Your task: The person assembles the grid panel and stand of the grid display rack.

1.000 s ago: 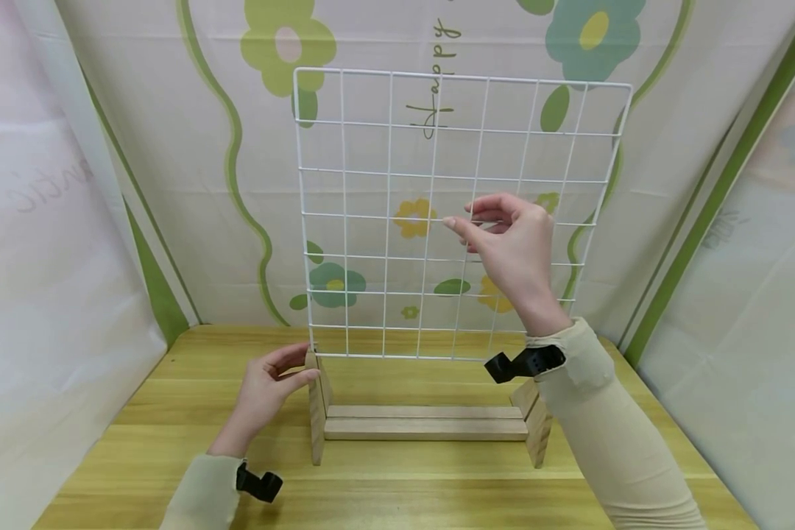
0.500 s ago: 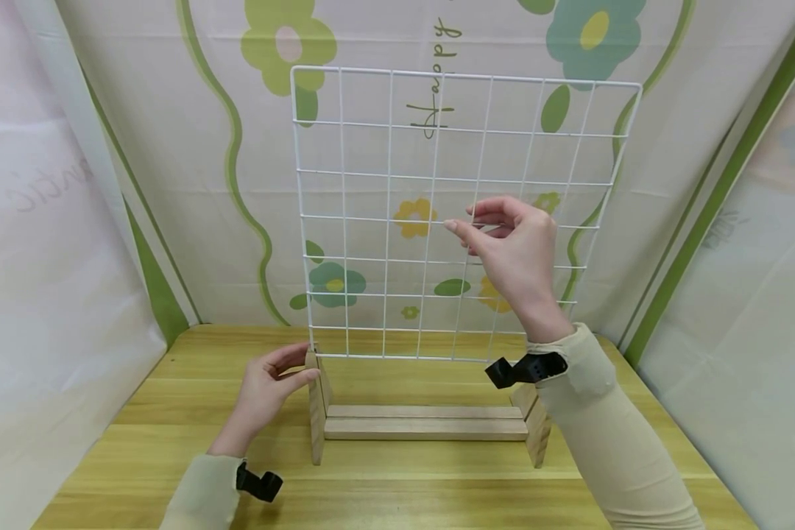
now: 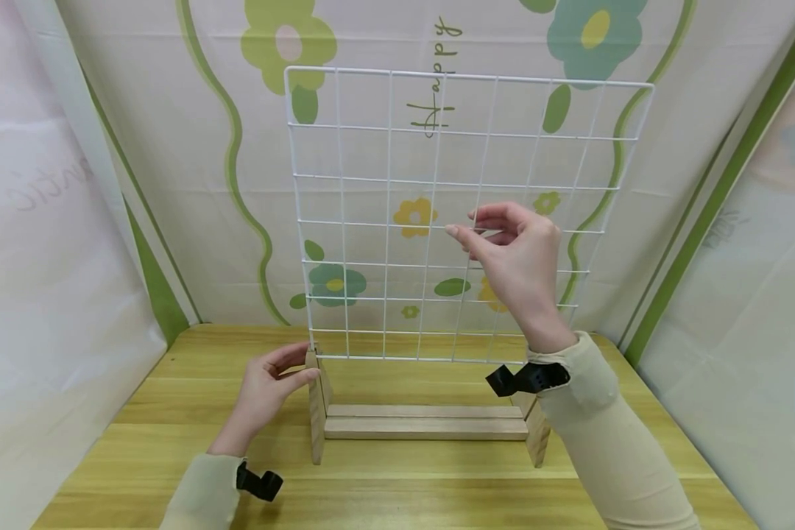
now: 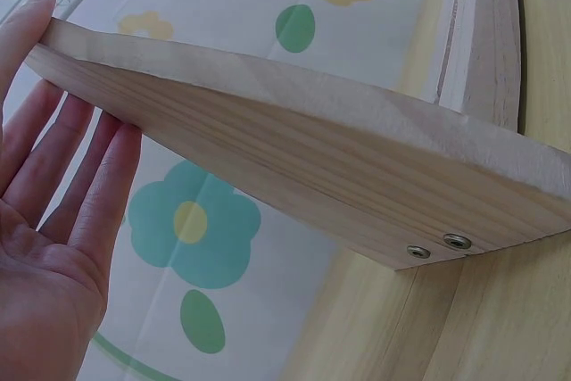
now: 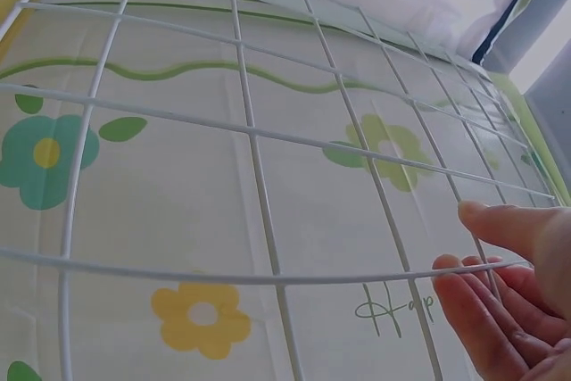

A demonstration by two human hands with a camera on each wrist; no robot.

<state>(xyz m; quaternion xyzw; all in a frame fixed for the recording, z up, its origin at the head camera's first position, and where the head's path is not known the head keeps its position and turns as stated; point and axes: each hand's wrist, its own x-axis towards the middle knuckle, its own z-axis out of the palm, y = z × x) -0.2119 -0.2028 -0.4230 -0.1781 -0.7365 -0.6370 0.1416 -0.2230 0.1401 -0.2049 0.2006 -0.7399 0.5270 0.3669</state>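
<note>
A white wire grid panel [image 3: 407,179] stands above a wooden stand [image 3: 424,428], its lower left corner at the top of the stand's left side piece. My right hand [image 3: 520,258] pinches the grid's wires right of its middle, thumb in front and fingers behind. In the right wrist view the thumb and fingers [image 5: 482,310] lie around a wire crossing. My left hand [image 3: 265,394] holds the top of the left side piece [image 4: 294,131] between thumb and fingers. The grid's lower right corner is hidden behind my right wrist.
The stand rests on a wooden table [image 3: 397,493]. Behind it hangs a flower-printed cloth [image 3: 364,147], with more cloth [image 3: 735,280] at both sides. Two metal screws [image 4: 457,241] show low on the side piece. Black wrist cameras [image 3: 526,377] sit on both wrists.
The grid's upper part has come nearer and looks wider, its top right corner shifting right. My right hand has moved slightly down and right with it. The left hand and stand stay put.
</note>
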